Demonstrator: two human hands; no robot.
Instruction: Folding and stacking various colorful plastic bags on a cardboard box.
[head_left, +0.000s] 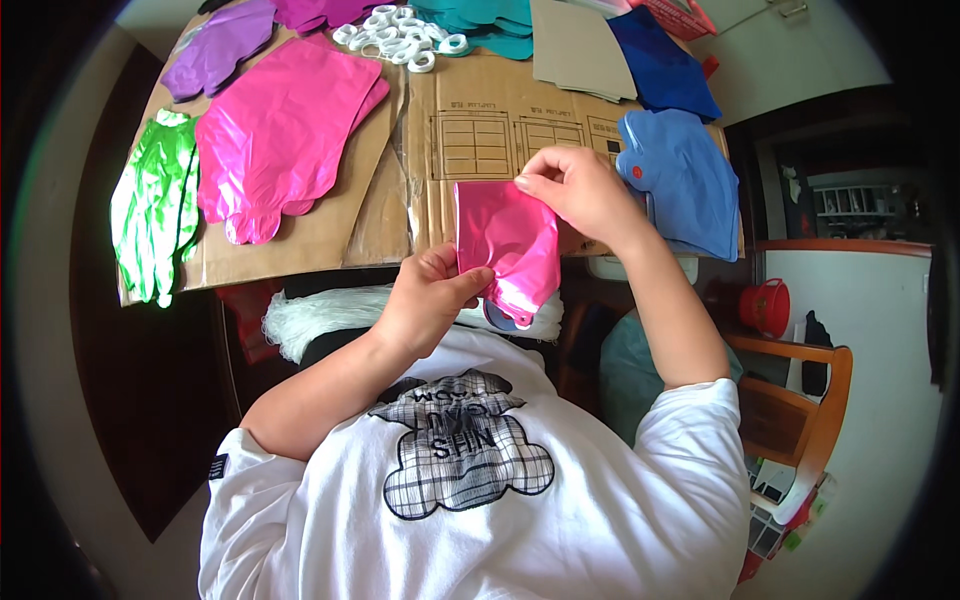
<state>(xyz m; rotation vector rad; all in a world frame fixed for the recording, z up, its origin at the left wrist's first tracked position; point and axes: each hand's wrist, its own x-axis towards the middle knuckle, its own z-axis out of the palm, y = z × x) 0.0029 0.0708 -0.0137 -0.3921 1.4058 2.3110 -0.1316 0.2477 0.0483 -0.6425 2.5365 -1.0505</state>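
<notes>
Both my hands hold a flat, shiny pink foil balloon (505, 243) above the near edge of the cardboard-covered table (480, 120). My left hand (430, 295) pinches its lower left edge near the neck. My right hand (575, 190) grips its top right corner. Below the balloon's neck a small blue-and-white ring-shaped piece (500, 318) shows partly, half hidden by the balloon.
On the cardboard lie a stack of pink foil balloons (285, 130), green ones (155, 205), purple ones (215, 45), light blue ones (685, 175), dark blue ones (660, 60), teal ones (495, 25) and a heap of white rings (400, 35). White fibre bundle (320, 315) on my lap. Wooden chair (800, 400) and red bucket (768, 305) at right.
</notes>
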